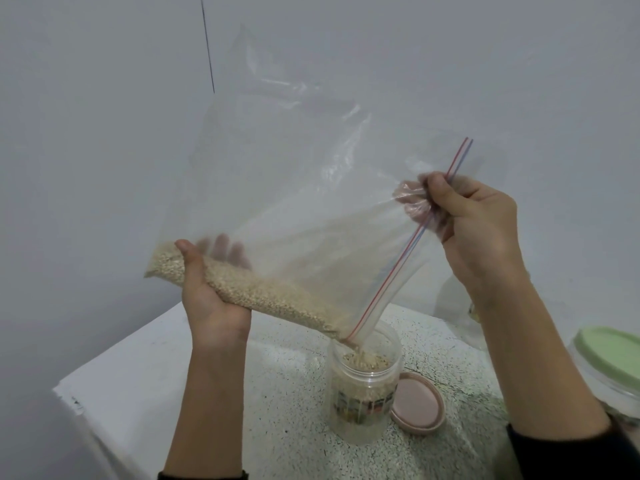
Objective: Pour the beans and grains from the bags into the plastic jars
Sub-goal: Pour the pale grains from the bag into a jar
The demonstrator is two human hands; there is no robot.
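Pale grain [263,292] streams from a zip bag [294,188], cradled by the left hand [207,292] and pinched by the right hand [474,223], into an open jar [363,393] that looks nearly full and risks overflowing.

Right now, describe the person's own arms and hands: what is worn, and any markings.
Both hands are bare: the left hand and right hand show no gloves, rings or watch. The forearms are bare nearly to the bottom edge of the picture, where dark, seemingly black sleeve cuffs show: the left sleeve as a thin band, the right sleeve more broadly. No markings are visible.
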